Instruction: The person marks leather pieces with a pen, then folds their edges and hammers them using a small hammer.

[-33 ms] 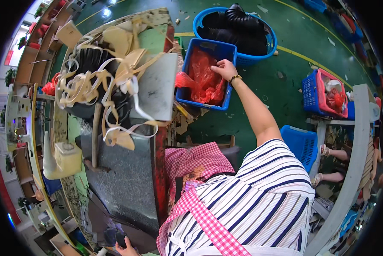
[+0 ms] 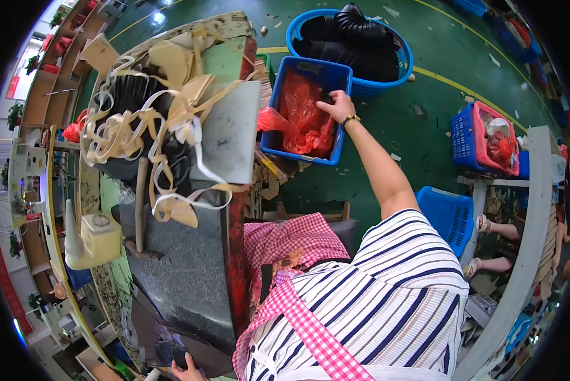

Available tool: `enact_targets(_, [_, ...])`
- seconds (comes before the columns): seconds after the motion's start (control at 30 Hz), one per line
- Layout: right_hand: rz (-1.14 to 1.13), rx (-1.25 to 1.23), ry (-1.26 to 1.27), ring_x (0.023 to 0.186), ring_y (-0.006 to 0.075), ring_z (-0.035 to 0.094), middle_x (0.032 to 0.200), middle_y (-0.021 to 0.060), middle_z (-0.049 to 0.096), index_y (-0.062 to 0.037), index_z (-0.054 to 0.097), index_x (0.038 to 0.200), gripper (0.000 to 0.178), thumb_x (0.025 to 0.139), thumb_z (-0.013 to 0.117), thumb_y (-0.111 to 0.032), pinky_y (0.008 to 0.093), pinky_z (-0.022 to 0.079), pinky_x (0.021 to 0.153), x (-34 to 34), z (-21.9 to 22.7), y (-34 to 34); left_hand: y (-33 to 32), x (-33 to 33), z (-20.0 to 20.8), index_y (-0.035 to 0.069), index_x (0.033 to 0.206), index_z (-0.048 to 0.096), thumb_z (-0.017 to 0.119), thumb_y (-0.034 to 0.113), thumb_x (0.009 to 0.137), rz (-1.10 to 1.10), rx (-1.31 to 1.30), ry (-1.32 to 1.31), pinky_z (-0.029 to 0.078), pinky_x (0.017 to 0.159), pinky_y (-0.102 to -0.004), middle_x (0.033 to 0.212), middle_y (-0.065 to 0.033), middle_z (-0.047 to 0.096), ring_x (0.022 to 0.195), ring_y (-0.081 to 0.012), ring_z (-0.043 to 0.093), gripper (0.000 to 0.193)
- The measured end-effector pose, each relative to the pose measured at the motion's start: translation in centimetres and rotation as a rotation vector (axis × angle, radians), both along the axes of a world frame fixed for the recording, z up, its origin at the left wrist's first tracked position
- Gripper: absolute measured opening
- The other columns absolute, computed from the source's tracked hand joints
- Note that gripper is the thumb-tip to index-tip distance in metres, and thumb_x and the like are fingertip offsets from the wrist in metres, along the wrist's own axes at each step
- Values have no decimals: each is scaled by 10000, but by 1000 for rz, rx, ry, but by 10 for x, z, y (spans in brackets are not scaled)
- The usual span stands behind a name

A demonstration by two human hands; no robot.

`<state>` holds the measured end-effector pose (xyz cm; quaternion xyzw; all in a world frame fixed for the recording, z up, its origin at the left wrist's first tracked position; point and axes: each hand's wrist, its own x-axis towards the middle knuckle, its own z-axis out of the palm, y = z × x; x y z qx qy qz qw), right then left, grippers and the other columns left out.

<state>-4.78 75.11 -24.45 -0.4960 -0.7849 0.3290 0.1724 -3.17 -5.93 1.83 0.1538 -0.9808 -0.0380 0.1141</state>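
My right hand (image 2: 339,108) reaches over the right rim of a blue plastic bin (image 2: 307,157). Its fingers are curled, with a small dark spot between thumb and forefinger that I cannot make out. Below the hand, a crumpled red plastic bag (image 2: 301,105) lines the bin and hangs over its left side. My left hand (image 2: 188,369) shows partly at the lower edge, its thumb and finger on a small dark piece (image 2: 170,350) beside the workbench.
The workbench (image 2: 183,279) carries tangled cream strips (image 2: 129,133), a grey slab (image 2: 234,136), a hammer (image 2: 141,203) and a yellowish container (image 2: 100,238). A round blue basket (image 2: 364,86) of black pieces stands behind the bin. At right are a blue crate (image 2: 447,219) and another person's legs (image 2: 497,260).
My right hand has shifted slightly to the right over the bin, and a gap now shows between thumb and forefinger. My left hand has hardly moved.
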Motion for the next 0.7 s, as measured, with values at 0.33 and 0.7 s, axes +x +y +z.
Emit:
enact_targets(0.33, [-394, -447, 95, 918, 311, 669, 996, 176, 688, 0, 545, 1242, 568, 674, 566, -10, 389, 515, 852, 44, -140, -56, -36, -25, 39, 20, 1239, 587, 768, 297, 817, 35, -112, -126, 462, 509, -382, 770, -133, 636, 558, -239, 554, 536])
enact_targets(0.7, [-355, -597, 321, 681, 117, 589, 807, 10, 653, -42, 673, 1072, 481, 603, 609, 42, 280, 500, 627, 221, -151, 0, 321, -133, 39, -14, 1049, 686, 671, -60, 828, -872, -137, 134, 521, 753, -330, 896, -130, 699, 799, -227, 659, 227])
